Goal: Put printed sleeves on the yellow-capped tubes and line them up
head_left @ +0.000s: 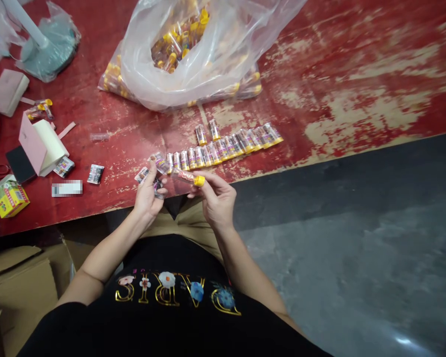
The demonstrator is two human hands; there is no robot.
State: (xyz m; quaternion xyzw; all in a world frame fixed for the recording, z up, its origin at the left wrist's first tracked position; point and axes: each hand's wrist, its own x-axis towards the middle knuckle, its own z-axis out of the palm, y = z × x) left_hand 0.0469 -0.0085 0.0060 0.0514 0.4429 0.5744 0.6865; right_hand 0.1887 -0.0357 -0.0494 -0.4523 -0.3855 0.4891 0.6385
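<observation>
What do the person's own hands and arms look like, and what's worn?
The left hand and right hand are ungloved, the forearms bare. The black shirt has short sleeves and gold-outlined letters decorated with flowers.

Light: muted | floor [349,267]: glare lower right | shadow beside table [319,74] | slight blur | white patch [67,188] pixelated

Red tabletop [342,29] fills the upper frame, surface badly worn: big tan patch [375,114] at right, scratches elsewhere. Front edge runs diagonally, higher at right. Floor [319,277] grey, smooth-looking, slightly mottled; darker band [301,183] along the table edge, small bright glare [404,341] bottom right. Open cardboard boxes [26,292] low left, by the table. Upper left: white pole [26,22] on teal base [48,54], base wrapped in clear plastic.
</observation>
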